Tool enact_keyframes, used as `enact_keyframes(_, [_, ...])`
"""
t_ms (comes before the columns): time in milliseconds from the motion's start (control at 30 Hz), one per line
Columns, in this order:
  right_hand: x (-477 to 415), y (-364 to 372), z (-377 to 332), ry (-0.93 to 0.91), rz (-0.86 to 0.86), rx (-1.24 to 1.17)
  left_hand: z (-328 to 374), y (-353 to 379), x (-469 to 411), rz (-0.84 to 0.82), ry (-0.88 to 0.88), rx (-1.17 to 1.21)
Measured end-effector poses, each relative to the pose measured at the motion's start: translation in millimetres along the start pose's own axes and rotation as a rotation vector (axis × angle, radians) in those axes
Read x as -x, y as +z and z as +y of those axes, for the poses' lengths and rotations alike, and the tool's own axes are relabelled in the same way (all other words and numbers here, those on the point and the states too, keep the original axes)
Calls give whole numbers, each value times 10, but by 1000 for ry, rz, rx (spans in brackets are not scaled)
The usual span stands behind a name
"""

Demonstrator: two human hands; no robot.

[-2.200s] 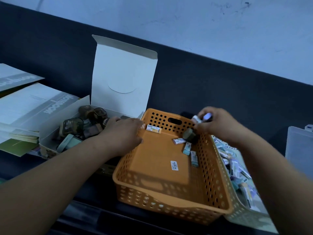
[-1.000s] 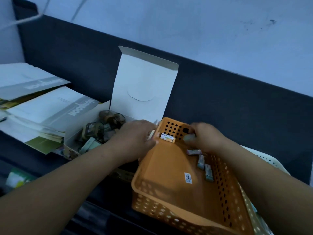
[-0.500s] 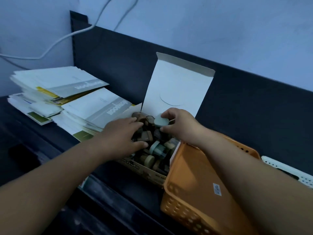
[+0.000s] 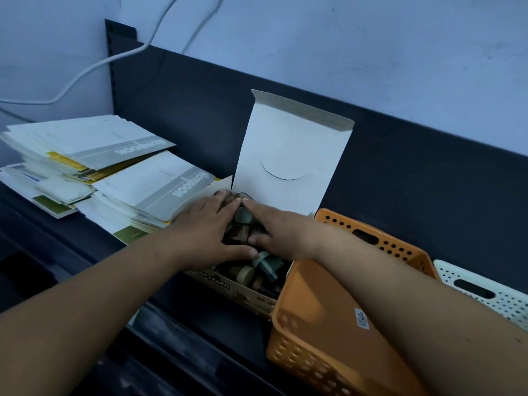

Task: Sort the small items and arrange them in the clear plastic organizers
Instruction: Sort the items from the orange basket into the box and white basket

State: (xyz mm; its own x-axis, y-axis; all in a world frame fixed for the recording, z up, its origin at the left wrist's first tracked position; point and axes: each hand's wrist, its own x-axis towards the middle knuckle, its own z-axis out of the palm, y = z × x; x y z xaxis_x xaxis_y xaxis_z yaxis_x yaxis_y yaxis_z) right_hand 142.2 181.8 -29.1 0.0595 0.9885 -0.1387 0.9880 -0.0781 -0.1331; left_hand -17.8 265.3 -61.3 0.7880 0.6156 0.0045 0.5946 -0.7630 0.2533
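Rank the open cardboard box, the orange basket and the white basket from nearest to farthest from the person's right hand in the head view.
1. Cardboard box: the right hand reaches inside it.
2. Orange basket: just right of the box.
3. White basket: beyond that, at the far right.

Light: dim, with a cool blue cast throughout.
Brightest area: wall (image 4: 400, 52), evenly lit, upper right.
Mid-tones: flap (image 4: 291, 150) and notebooks (image 4: 143, 181), pale grey.
Darkest area: worktop (image 4: 200, 352), near black at lower left, detail lost.
Shadows: soft and diffuse. They are deepest inside the box (image 4: 245, 292) under the left hand (image 4: 205, 232) and right hand (image 4: 280, 232), where the small items (image 4: 257, 270) read as murky shapes.
Sharpness: fingers of both hands slightly smeared by motion blur. Notebook print is soft.
Distortion: wide-angle. The back panel (image 4: 400, 181) edge slants, and the forearms swell toward the lower corners.
Colour: basket (image 4: 314, 324) orange, muted.
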Motion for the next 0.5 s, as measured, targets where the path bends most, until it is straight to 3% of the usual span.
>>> enact_keyframes(200, [266,-134,129,66,9,-195,73,-109,41,10,68,-71])
enact_keyframes(367, [738,-272,421,167,98,-131,410,-150,-24,28,164,-63])
enact_keyframes(500, [1125,-270,795,351,125,-108,769,-155,-77,-31,246,-59])
